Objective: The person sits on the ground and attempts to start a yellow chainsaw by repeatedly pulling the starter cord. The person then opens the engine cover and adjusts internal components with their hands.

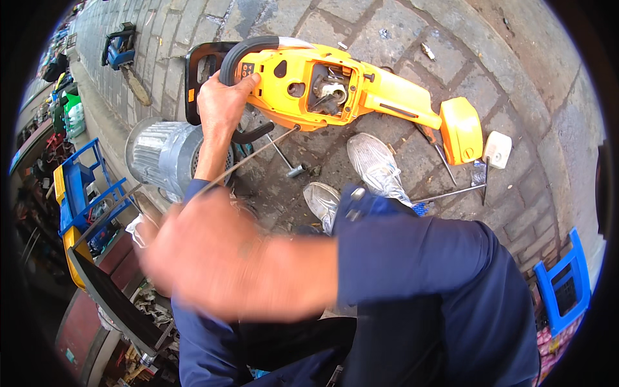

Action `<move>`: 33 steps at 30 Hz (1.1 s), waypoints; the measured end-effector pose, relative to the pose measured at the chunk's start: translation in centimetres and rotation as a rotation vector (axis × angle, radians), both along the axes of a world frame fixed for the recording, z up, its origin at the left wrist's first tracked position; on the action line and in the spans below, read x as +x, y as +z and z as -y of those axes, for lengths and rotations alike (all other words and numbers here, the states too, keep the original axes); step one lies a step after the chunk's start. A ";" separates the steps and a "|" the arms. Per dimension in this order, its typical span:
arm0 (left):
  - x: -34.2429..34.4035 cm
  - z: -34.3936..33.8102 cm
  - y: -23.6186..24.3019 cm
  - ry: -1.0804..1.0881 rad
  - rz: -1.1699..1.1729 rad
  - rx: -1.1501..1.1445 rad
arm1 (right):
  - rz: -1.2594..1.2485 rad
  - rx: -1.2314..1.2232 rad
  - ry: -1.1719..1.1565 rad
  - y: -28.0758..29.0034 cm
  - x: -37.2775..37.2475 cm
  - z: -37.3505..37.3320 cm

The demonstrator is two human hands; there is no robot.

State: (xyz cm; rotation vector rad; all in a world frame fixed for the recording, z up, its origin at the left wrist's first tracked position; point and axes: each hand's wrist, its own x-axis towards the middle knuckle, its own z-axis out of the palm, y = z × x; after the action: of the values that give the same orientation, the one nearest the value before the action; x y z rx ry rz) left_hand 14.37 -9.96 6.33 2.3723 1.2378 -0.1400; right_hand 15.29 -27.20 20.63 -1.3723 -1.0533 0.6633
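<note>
Yellow plastic shells the chainsaw (298,71), which lies across the paving from eleven to one o'clock: a black guard (193,80) at its left end, then a black handle (248,46), a square opening (330,89) baring greyish metal works, and a narrowing tail on the right.

At eight o'clock the right hand (206,258) is smeared by motion, its grip closed on a taut cord (258,153) that runs out of the saw's lower edge. Between ten and eleven, the left hand's (222,106) grip wraps the black handle, thumb pressed on the yellow shell.

Counting from the left: one blue frame (76,184) at nine, one blue saw (120,53) at ten, one finned grey motor (161,155) between them, one T-shaped wrench (280,151) near eleven, two pale shoes (374,161) by the centre, three slim tools (446,165) toward three, one yellow cover (461,132) at two, one white part (498,148) just beside it.
</note>
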 end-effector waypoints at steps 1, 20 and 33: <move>-0.6 -0.3 0.9 0.019 -0.014 0.015 | -0.022 -0.070 0.087 -3.4 0.5 -0.4; 0.3 0.3 0.2 -0.009 0.034 -0.002 | 0.056 0.276 0.008 6.3 -0.1 3.0; 0.3 0.5 0.5 0.020 0.007 -0.001 | -0.067 -0.655 0.052 -16.1 -0.5 1.7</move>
State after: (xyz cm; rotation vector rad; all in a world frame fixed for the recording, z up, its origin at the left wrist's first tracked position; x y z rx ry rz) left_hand 14.71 -10.43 6.83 2.3564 1.2574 -0.1258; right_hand 14.78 -28.92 4.56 -1.8654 -0.8490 1.1499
